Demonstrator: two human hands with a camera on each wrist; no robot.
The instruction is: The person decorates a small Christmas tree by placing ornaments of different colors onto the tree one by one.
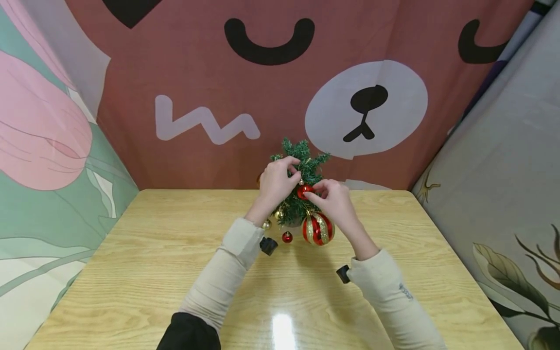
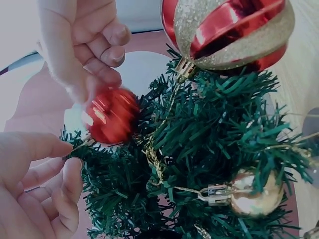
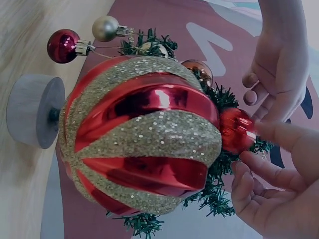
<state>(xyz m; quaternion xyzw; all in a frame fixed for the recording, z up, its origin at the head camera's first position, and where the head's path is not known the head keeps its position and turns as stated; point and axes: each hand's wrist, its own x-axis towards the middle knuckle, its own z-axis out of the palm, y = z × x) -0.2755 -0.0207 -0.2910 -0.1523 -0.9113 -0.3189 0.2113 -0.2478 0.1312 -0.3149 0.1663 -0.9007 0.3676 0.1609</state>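
A small artificial Christmas tree (image 1: 309, 167) stands at the back of the table, with both hands at its front. My right hand (image 1: 336, 200) holds a shiny red bauble (image 2: 110, 117) between thumb and fingertips, close against the branches. Just left of it, my left hand (image 1: 275, 180) pinches the thin gold string (image 2: 81, 145) at the bauble's cap. A big red-and-gold striped bauble (image 3: 149, 134) hangs lower on the tree, below the right hand. Small gold baubles (image 2: 256, 191) and a small dark red one (image 3: 64, 46) hang from other branches.
The wooden table (image 1: 175, 253) reaches back to a printed cloth backdrop (image 1: 197, 63). The tree stands on a round grey base (image 3: 35, 110). A copper-coloured bauble (image 3: 198, 72) hangs on the tree's left side. Fabric walls close in both sides.
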